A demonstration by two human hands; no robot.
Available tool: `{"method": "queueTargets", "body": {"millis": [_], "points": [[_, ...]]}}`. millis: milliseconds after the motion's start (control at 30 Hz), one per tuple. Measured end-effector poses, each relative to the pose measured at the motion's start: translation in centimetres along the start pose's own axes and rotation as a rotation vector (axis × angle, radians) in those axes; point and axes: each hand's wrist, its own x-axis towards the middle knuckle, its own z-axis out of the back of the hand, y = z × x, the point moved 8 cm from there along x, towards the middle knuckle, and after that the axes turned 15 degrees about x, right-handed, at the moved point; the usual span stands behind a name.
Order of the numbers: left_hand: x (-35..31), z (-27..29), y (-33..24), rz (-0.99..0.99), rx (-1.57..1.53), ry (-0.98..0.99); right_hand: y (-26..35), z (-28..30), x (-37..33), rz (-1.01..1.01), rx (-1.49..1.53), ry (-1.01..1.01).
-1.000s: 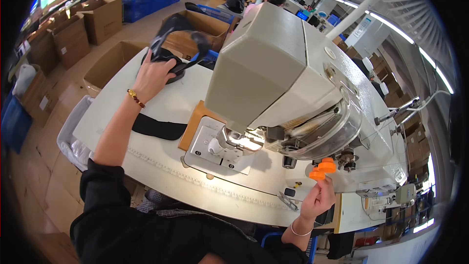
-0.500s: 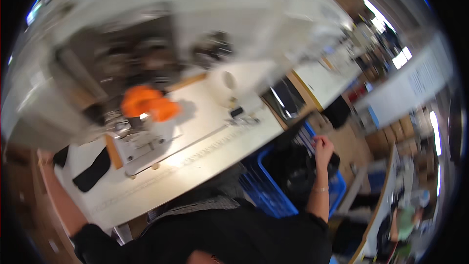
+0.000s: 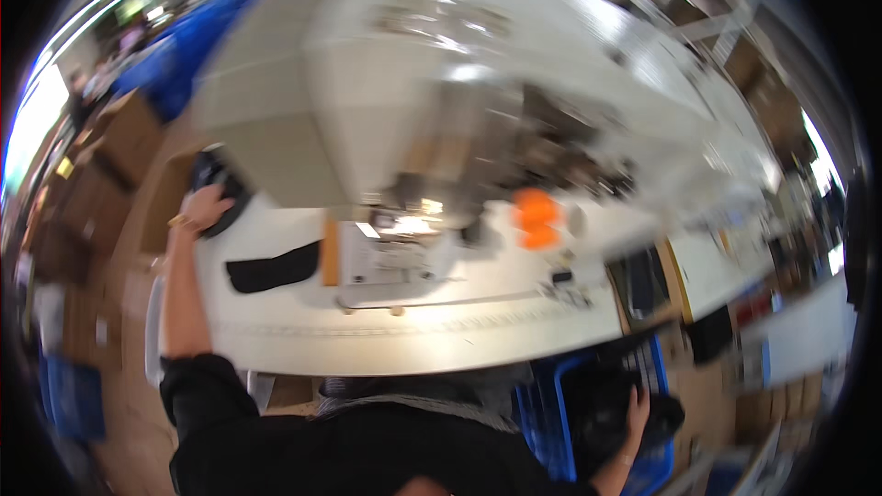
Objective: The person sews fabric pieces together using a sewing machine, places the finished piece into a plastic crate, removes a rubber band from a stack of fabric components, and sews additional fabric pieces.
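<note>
My left hand (image 3: 204, 209) reaches to the far left end of the white table and touches a dark bundle (image 3: 230, 186), perhaps black fabric. Its fingertips blend into the dark material, so their grip is unclear. A flat black curved cloth piece (image 3: 274, 269) lies on the table to the right of that hand. At lower right my right hand (image 3: 636, 411) is over a blue plastic basket (image 3: 560, 404), fingers stretched out, beside black material (image 3: 597, 400) in it. Nothing shows in that hand. The sewing machine (image 3: 404, 220) stands in mid-table, blurred.
A bright orange thing (image 3: 536, 218) is by the machine, right of its needle area. A long ruler strip (image 3: 441, 321) runs along the table's (image 3: 386, 358) front. Cardboard boxes (image 3: 129, 138) stand at left, and a dark tray (image 3: 643, 285) is set in the right part.
The view has swung left, so the table looks level now. My left hand has come onto the dark bundle. My right hand's fingers have straightened over the basket.
</note>
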Motion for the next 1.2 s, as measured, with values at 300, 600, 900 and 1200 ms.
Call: {"method": "queueTargets", "body": {"millis": [300,600,900,1200], "points": [[-1.3,2.0,-2.8,0.109,0.286,-0.475,-1.1,0.0,1.3,-0.16,-0.715,-0.054],[0.4,2.1,1.6,-0.096,-0.309,-0.213,9.3,5.8,0.6,0.013,-0.493,-0.592],[-5.8,4.1,-7.2,-0.022,0.077,-0.484,42.4,-11.8,-2.1,1.013,-0.12,-0.151],[-11.2,-0.2,-18.8,-0.401,-0.348,-0.213,58.9,-24.1,-15.1,1.777,0.208,0.102]]}}
